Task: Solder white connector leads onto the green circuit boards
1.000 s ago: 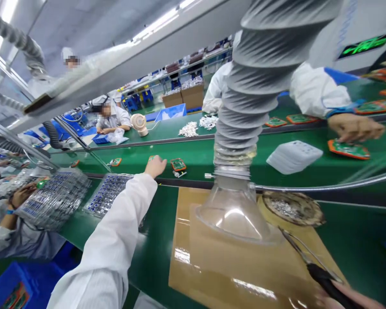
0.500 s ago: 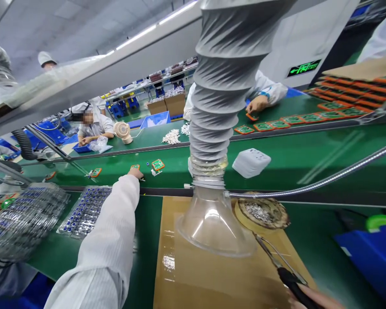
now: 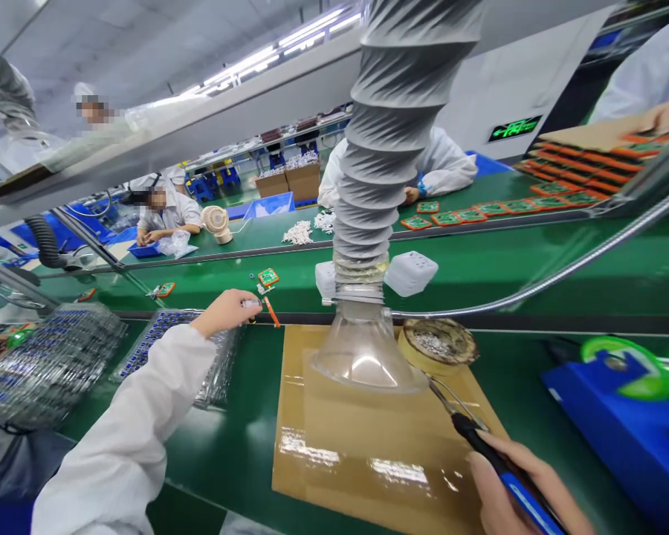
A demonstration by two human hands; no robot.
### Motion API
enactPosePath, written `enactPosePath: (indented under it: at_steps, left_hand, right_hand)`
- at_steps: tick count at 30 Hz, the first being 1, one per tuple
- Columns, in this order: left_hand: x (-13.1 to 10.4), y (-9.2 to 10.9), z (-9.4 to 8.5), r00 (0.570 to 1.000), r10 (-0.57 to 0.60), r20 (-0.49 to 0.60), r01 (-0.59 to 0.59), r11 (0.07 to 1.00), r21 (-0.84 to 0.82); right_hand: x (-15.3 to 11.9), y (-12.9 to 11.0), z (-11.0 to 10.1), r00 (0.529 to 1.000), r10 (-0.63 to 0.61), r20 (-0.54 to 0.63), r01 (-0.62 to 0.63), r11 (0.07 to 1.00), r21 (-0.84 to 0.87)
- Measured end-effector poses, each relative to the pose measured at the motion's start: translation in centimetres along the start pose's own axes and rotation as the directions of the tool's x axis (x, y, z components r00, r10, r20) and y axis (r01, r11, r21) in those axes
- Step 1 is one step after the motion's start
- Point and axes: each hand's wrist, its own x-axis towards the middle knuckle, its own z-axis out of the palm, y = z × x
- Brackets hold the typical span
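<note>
My left hand [image 3: 223, 312] is closed in a pinch at the near edge of the conveyor. From its fingertips sticks out an orange-edged circuit board [image 3: 271, 312], seen nearly edge-on, with a small white and silver part beside it. My right hand [image 3: 527, 479] grips a black and blue soldering iron [image 3: 482, 443], its metal end pointing up and left below the tin of silvery bits [image 3: 435, 343]. Brown cardboard [image 3: 357, 438] lies beneath the iron. Another green board [image 3: 267, 277] with white connectors rests on the belt just beyond my left hand.
A clear fume hood [image 3: 368, 353] on a grey hose hangs over the cardboard. Stacked clear trays [image 3: 50, 364] stand at left, a blue solder-reel stand [image 3: 596, 431] at right. White blocks [image 3: 411, 273] sit on the green conveyor [image 3: 513, 267]. Co-workers sit across it.
My left hand has lifted the circuit board from the belt and drawn it nearer. My right hand and the soldering iron have come further into view, and the camera has shifted.
</note>
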Motion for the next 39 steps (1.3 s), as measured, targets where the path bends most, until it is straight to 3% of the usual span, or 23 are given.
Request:
enactPosePath:
  at_steps: [3, 7, 10, 12, 14, 16, 19, 21, 23, 25, 27, 30, 32, 35, 39]
  left_hand:
    - [-3.2, 2.3, 1.2, 0.966, 0.196, 0.167, -0.195, 0.981, -0.025]
    - [-6.3, 5.8, 3.7, 0.839, 0.392, 0.377, -0.388, 0.917, -0.09]
    - [-8.5, 7.7, 5.6, 0.749, 0.547, 0.374, -0.6, 0.8, 0.033]
    - [-9.9, 8.1, 7.0, 0.719, 0.606, 0.341, -0.685, 0.701, 0.199]
    - [-11.1, 7.7, 8.6, 0.743, 0.597, 0.302, -0.669, 0.658, 0.346]
    - [-11.9, 6.5, 10.6, 0.815, 0.519, 0.26, -0.579, 0.698, 0.422]
    - [-12.6, 4.4, 13.8, 0.903, 0.374, 0.21, -0.427, 0.828, 0.364]
    - [-12.5, 3.6, 15.8, 0.928, 0.336, 0.159, -0.368, 0.892, 0.264]
    - [-12.2, 3.5, 17.6, 0.935, 0.344, 0.09, -0.355, 0.914, 0.194]
    - [-11.8, 3.9, 18.9, 0.924, 0.382, 0.029, -0.381, 0.906, 0.186]
    - [-11.5, 4.4, 19.6, 0.903, 0.43, -0.024, -0.416, 0.885, 0.208]
    - [-11.9, 4.3, 19.1, 0.872, 0.478, -0.1, -0.443, 0.861, 0.249]
    - [-12.8, 3.2, 17.3, 0.861, 0.485, -0.155, -0.433, 0.857, 0.278]
    - [-14.2, -0.2, 12.5, 0.87, 0.403, -0.285, -0.312, 0.896, 0.315]
    - [-13.7, -7.3, 4.4, 0.887, 0.1, -0.451, 0.093, 0.918, 0.387]
  right_hand:
    - [0.1, 0.5, 0.3, 1.0, -0.016, 0.015, 0.016, 1.0, 0.002]
    - [0.0, 1.4, 0.7, 0.999, -0.031, 0.005, 0.031, 0.999, 0.019]
    - [-0.1, 1.3, 0.7, 0.999, -0.04, -0.023, 0.041, 0.999, 0.028]
    - [-0.2, 1.0, 0.5, 0.998, -0.046, -0.036, 0.047, 0.998, 0.037]
    - [-0.6, 0.6, 0.3, 0.998, -0.045, -0.048, 0.047, 0.998, 0.05]
    - [-1.1, 0.2, 0.2, 0.998, -0.038, -0.049, 0.041, 0.997, 0.058]
    - [-2.2, -0.9, 0.7, 1.0, -0.005, 0.026, 0.003, 0.997, 0.08]
    - [-3.0, -1.7, 1.6, 0.986, 0.021, 0.165, -0.041, 0.991, 0.124]
    - [-3.5, -2.3, 2.7, 0.935, 0.008, 0.355, -0.071, 0.984, 0.166]
    - [-3.7, -2.7, 3.8, 0.852, -0.029, 0.522, -0.075, 0.981, 0.177]
    - [-3.6, -2.4, 4.6, 0.782, -0.051, 0.622, -0.055, 0.987, 0.15]
    - [-3.4, -1.3, 5.3, 0.731, -0.017, 0.683, -0.023, 0.999, 0.049]
    - [-3.3, -0.6, 5.4, 0.764, 0.026, 0.645, -0.033, 0.999, -0.001]
    - [-3.7, -0.5, 5.3, 0.802, 0.062, 0.594, -0.072, 0.997, -0.005]
    - [-4.1, -2.1, 5.4, 0.878, 0.027, 0.477, -0.092, 0.989, 0.113]
